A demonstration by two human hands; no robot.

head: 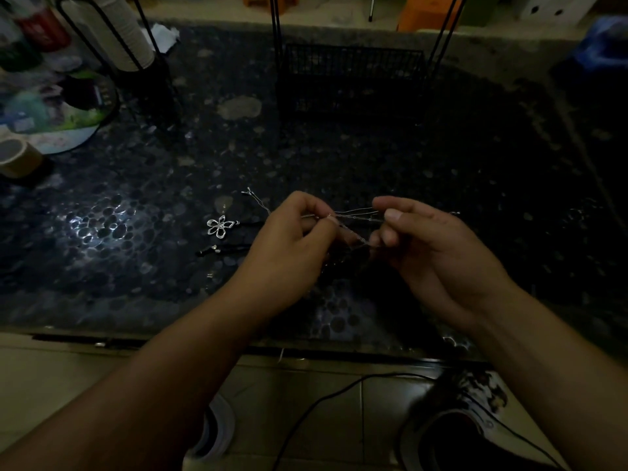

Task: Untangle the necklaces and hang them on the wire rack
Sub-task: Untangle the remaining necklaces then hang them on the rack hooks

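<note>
Clearly you are only beginning: your left hand (292, 239) and right hand (424, 243) are each pinching the tangled chains (356, 212) just above the worktop (475, 171), and the wire rack (353, 79) behind is showing nothing hung.

Both forearms are bare from the lower edge of the view up to the wrists, with no sleeve showing on either. The left hand (292, 239) and the right hand (428, 243) are bare too, with no ring, watch or bracelet to be made out in the dim light. The right thumbnail is short and pale. At about 5 o'clock, a dark shoe (452, 426) with a black-and-white patterned upper and white laces.
</note>
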